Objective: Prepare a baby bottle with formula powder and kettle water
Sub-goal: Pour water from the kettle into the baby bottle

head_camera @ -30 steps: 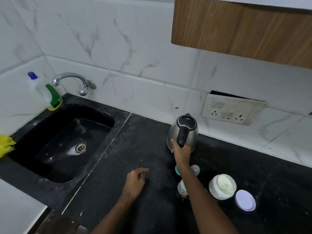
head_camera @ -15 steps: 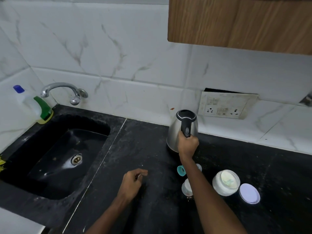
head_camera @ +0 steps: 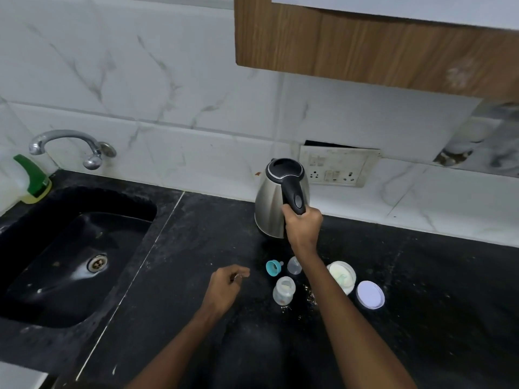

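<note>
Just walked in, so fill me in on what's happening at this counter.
A person is making up a baby bottle. The right hand grips the steel kettle by its handle, on the black counter. The left hand hovers loosely curled. The open baby bottle stands beside an open formula tub.

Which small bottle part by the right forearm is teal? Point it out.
The teal collar ring, lying on the counter left of the clear cap and behind the clear baby bottle; both others are colourless.
</note>
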`<state>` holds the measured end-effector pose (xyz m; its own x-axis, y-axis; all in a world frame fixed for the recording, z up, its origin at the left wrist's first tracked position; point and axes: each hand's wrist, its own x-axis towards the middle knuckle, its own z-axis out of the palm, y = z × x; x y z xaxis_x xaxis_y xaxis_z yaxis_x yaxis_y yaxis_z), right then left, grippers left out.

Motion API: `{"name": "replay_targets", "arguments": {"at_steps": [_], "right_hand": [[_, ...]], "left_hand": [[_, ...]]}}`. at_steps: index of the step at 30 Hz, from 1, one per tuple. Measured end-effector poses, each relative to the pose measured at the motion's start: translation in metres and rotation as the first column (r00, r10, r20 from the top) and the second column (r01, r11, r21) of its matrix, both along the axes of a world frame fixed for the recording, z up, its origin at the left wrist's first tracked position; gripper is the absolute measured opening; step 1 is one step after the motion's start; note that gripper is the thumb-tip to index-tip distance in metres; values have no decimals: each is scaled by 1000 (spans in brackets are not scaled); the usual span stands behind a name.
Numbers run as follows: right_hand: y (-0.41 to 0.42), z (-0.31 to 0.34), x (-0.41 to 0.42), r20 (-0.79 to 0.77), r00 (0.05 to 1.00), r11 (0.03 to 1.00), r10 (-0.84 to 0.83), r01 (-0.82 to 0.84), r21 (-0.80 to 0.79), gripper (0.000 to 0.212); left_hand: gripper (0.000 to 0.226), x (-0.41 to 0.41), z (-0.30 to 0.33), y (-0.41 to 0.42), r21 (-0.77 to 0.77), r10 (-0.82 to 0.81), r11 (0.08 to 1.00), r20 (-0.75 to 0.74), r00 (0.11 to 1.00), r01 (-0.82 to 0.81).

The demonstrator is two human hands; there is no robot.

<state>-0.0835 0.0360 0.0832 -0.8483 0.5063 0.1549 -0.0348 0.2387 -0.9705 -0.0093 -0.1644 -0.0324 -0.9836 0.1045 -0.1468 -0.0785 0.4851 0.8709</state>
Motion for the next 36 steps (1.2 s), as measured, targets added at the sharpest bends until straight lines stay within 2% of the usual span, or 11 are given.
{"name": "replay_targets", "arguments": {"at_steps": [3,9,15,18,25,27,31,36], "right_hand": [[12,20,18,-29,999,999,38,-39,-30,40],[49,47,66,-60,991,992,119,-117,39,45],[83,69,124,-87,984,983,155,-162,-88,45],[101,75,146,-85,979,978,187,-194,-77,44],[130,71,190,-55,979,970,198,-204,-132,45],[135,69,201,-35,978,968,205,-208,-139,43],[145,65,218,23,977,964,214,-207,-169,47],[152,56,233,102,962,954,251,-228,-196,51]], "left_hand": [[32,5,5,17,26,-13,1000,11,1000,13],[44,20,7,52,80,10,997,63,998,-15],[53,31,-6,88,170,8,985,100,995,-25],[64,34,-10,99,204,-13,979,113,994,-11],[86,38,-20,118,100,-60,994,97,994,50],[80,39,-17,120,78,-48,996,100,994,40],[37,39,-12,123,68,-2,998,91,996,-4],[31,42,-16,123,93,50,994,112,992,-60]]}}
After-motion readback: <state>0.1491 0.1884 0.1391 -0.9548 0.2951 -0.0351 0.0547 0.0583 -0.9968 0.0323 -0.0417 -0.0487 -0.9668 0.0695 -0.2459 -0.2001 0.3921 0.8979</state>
